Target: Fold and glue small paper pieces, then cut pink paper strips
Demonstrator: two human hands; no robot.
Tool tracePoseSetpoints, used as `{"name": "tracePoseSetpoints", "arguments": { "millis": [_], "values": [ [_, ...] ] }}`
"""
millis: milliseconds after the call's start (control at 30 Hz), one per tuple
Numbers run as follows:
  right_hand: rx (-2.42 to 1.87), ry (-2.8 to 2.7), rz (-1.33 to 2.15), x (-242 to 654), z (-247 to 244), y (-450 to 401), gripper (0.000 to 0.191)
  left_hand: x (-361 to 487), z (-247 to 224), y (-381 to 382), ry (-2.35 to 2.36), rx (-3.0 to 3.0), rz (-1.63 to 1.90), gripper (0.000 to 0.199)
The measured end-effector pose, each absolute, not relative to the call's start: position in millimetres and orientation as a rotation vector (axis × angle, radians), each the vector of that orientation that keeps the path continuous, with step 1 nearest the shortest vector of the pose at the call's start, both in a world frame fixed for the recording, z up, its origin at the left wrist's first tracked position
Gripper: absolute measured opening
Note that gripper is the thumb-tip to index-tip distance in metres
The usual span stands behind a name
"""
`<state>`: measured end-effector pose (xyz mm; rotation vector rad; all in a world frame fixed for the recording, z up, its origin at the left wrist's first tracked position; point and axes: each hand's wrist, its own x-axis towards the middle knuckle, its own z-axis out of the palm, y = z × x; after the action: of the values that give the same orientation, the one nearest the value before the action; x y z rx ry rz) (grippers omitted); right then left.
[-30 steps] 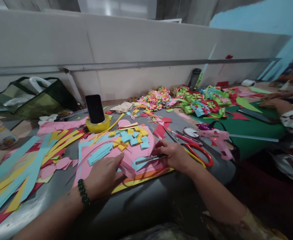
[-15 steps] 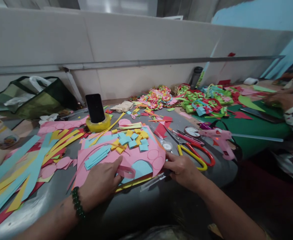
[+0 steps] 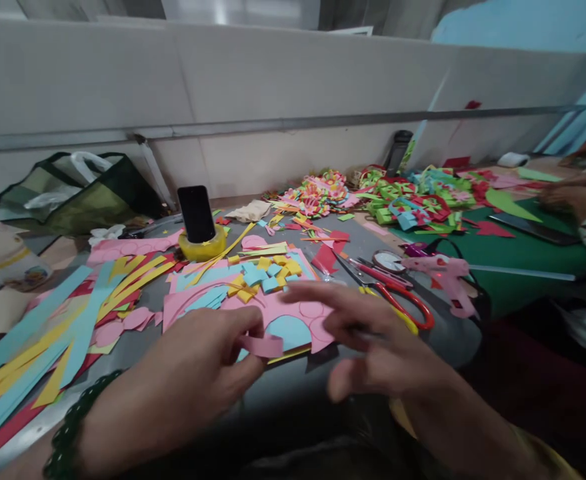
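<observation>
Between the fingers and thumb of my left hand (image 3: 193, 373) is a pink paper strip (image 3: 267, 345), its end bent round and sticking out to the right. My right hand (image 3: 383, 340) hovers just to the right of it, fingers apart and slightly blurred, with nothing seen in it. Beneath both hands lies a pink paper sheet (image 3: 293, 305) with circles drawn on it and a blue round shape (image 3: 289, 330) showing near its front edge. Small folded blue and yellow pieces (image 3: 265, 273) are heaped on the sheet, beside some blue strips (image 3: 207, 298).
Scissors (image 3: 417, 307) and a pink glue gun (image 3: 445, 277) lie at the right. A phone (image 3: 196, 213) stands in a yellow tape roll (image 3: 203, 248). Long paper strips (image 3: 80, 320) cover the left. Finished paper flowers (image 3: 317, 193) are piled behind. A co-worker's hand (image 3: 573, 197) is far right.
My right hand has left the sheet's right edge, rising toward me with its fingers spreading. My left hand has come closer to me, still pinching the pink strip.
</observation>
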<state>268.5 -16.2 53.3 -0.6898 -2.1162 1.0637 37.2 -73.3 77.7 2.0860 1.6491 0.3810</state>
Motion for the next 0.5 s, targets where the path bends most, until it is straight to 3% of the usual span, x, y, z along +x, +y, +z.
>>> {"name": "tracePoseSetpoints", "arguments": {
  "millis": [167, 333, 500],
  "values": [
    [-0.721, -2.123, 1.546, 246, 65, 0, 0.029, 17, 94, -65, 1.340, 1.831, 0.462, 0.018],
    [-0.786, -2.136, 1.508, 270, 76, 26, 0.029, -17, 93, -66, 1.378, 1.689, 0.565, 0.039],
    [-0.913, -2.166, 1.430, 268, 63, 55, 0.024, -40, 60, -58, 1.460, 1.550, 0.495, 0.040]
  ]
}}
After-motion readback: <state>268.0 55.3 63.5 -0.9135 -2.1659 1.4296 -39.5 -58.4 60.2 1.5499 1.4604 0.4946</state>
